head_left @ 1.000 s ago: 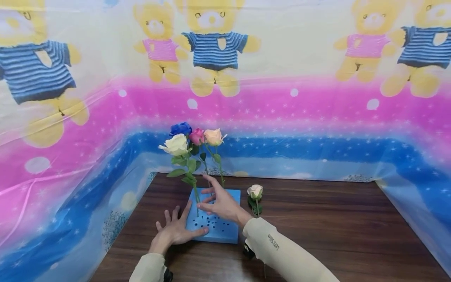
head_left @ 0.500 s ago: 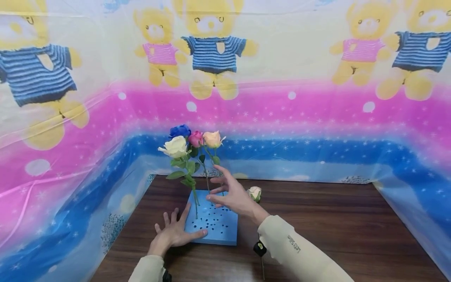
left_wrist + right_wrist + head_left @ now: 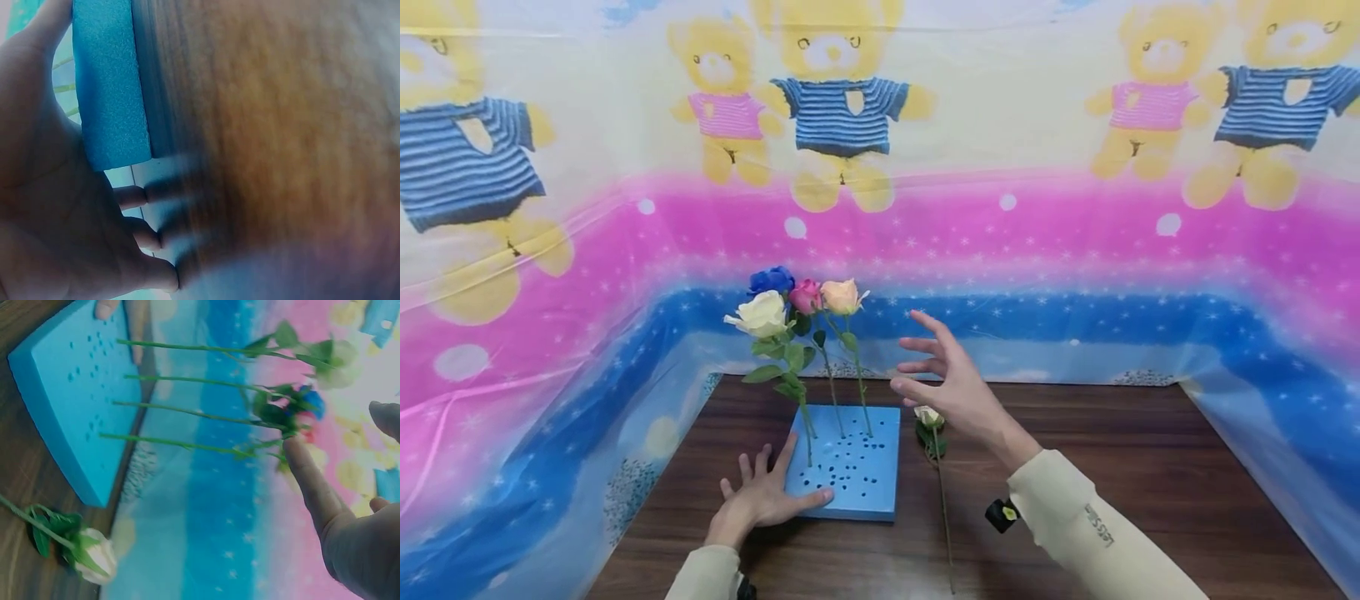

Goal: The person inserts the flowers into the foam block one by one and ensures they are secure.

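Observation:
My left hand (image 3: 767,493) rests against the left side of a blue foam block (image 3: 880,479). Its thumb lies over the block's top and the other fingers spread straight out by the table. Four stems rise from holes in the block: a white rose (image 3: 762,314), a blue rose (image 3: 771,281), a pink rose (image 3: 806,296) and a peach rose (image 3: 842,297). My right hand (image 3: 958,387) is raised right of these flowers, fingers apart and nothing in it. Below that hand a pale cream rose (image 3: 95,556) lies on the table, its long stem pointing toward me.
The dark wooden table (image 3: 1112,483) carries all of this. A curtain (image 3: 1000,250) printed with teddy bears stands behind and along both sides of it. Several unfilled holes dot the block's top.
My right hand has moved away from the stems, rightward and upward, leaving the cream rose on the table in view. The left hand stays at the block.

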`<state>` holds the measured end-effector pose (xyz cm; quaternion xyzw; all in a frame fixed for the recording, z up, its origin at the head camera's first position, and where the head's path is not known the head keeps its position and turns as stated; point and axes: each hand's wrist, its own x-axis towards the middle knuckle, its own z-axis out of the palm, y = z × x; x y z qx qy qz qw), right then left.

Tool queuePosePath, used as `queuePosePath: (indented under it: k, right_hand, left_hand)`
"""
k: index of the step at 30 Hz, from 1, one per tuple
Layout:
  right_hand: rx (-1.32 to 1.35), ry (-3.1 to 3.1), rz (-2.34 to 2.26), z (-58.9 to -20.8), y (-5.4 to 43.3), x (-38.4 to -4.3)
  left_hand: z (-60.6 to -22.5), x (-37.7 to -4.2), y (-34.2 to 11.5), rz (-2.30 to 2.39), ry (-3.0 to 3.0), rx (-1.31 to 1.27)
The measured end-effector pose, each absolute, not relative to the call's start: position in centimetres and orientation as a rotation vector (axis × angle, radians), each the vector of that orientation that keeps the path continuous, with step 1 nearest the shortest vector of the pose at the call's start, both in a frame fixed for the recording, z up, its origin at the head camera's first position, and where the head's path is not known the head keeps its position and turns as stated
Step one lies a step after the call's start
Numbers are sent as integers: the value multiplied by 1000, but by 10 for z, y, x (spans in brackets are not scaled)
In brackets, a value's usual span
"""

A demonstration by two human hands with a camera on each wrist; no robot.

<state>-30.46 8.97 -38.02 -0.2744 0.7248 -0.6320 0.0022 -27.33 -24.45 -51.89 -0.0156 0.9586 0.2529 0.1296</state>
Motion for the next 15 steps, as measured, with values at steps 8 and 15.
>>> queuePosePath:
  k: [8,15]
  right_hand:
    - [-830,2374,-2008,-364,131,-284]
    - [-772,2401,-2032,-368,163,-277]
  left_hand:
    - [-520,-273,-245,735,2782,-35]
    - [-519,-274,-245,723,2787,-29]
